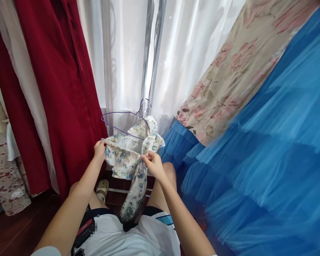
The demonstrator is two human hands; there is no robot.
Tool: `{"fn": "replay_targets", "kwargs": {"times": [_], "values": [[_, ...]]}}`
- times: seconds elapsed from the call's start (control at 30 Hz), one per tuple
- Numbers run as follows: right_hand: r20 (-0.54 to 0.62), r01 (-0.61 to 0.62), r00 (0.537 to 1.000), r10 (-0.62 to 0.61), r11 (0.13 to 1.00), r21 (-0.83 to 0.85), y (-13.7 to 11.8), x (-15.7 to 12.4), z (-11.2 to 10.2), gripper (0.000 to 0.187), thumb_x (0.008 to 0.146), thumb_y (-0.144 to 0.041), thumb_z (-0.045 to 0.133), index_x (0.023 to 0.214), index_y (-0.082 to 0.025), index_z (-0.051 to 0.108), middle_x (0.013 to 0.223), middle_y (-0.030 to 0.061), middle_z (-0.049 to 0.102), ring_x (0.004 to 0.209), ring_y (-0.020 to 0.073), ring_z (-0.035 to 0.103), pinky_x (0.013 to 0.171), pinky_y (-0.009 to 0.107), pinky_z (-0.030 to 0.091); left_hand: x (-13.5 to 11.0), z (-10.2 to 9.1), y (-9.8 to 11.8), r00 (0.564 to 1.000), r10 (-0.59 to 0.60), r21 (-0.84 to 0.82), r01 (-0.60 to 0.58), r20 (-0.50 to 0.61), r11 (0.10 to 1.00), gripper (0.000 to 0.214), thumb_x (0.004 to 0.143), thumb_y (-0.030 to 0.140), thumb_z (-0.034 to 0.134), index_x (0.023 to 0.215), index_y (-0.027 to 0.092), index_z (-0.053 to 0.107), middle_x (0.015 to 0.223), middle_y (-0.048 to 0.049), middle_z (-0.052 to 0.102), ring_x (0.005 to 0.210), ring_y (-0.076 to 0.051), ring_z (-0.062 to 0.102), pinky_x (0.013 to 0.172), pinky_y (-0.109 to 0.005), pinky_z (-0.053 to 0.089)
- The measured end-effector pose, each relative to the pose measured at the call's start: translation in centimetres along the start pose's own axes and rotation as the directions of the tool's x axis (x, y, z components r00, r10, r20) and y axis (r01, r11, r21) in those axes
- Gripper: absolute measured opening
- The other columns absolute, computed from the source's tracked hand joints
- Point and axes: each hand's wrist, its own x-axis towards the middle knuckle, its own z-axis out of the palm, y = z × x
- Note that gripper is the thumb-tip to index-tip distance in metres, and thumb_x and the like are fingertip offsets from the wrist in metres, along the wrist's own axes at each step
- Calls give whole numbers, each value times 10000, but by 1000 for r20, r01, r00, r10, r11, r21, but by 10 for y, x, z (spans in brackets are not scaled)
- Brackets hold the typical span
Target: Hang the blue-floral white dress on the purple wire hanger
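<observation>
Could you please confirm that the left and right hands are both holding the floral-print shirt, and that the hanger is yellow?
Not quite: the head view shows that the hanger is purple. The left hand and right hand are indeed both holding the floral-print shirt.

Bright, soft light glows through the white curtains (192,53), leaving the floor (13,233) dim. The floral garment (122,160) looks fairly clear; the blue tulle (272,163) smears, and wide-angle distortion stretches the edges.

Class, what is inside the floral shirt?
Part of the purple hanger runs into the floral shirt at the neckline; fabric covers its end, which cannot be seen.
</observation>
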Motion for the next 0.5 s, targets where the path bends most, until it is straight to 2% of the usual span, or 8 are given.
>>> {"fn": "replay_targets", "kwargs": {"times": [0.1,0.2,0.27,0.33,0.37,0.43,0.47,0.5], "values": [[-16,-91,996,91,995,-45,22,-6,-12,275,798,-359,585,608,-203,461,473,-59,448,435,98,380,452,220,278,-39,19,-21,983,-149,-75,158,110,985,350,741,476,652,729,149,527,629,-11,565,591,-138,565,558,-243,441],[78,-136,985,151,977,-163,36,-16,-30,221,771,-323,622,623,-185,533,526,-32,530,497,118,472,494,228,350,-71,45,-12,949,-158,-142,202,271,969,397,698,514,702,804,147,593,774,-44,626,713,-165,626,597,-235,472],[227,-101,961,155,967,-232,34,-23,-37,181,679,-302,735,756,-173,635,705,6,639,661,156,575,601,250,435,-91,60,10,937,-55,-161,117,346,980,361,775,506,655,889,166,610,887,-51,617,756,-160,621,567,-218,464],[350,-46,927,132,969,-244,24,-31,-38,396,561,-292,836,907,-188,674,880,26,667,829,200,597,714,286,474,-111,72,37,909,121,-119,-79,399,990,303,854,469,593,950,185,635,1013,-69,577,802,-159,605,534,-211,451],[388,-31,914,118,974,-224,16,-34,-36,455,536,-305,859,938,-196,674,908,26,659,858,210,586,733,297,477,-120,76,49,877,211,-80,-196,431,977,276,879,444,574,961,192,653,1067,-78,555,848,-167,600,555,-219,461],[431,-53,896,109,989,-139,0,-39,-29,382,593,-378,841,884,-197,671,829,15,634,787,196,557,685,294,472,-136,79,68,793,337,-21,-380,508,925,236,915,394,544,946,198,672,1104,-84,545,962,-190,581,687,-251,493],[446,-90,887,119,992,-85,-8,-41,-26,328,647,-423,808,832,-192,665,764,8,614,723,179,537,642,284,462,-141,78,73,762,352,-7,-415,543,910,230,929,381,527,941,199,665,1067,-79,561,985,-194,572,759,-267,491],[437,-138,889,137,990,-29,-15,-43,-24,316,690,-464,773,781,-184,657,703,2,594,663,164,517,602,275,449,-145,77,75,749,331,-8,-399,574,917,233,945,383,503,954,199,646,996,-66,581,962,-190,573,797,-278,483]]}}
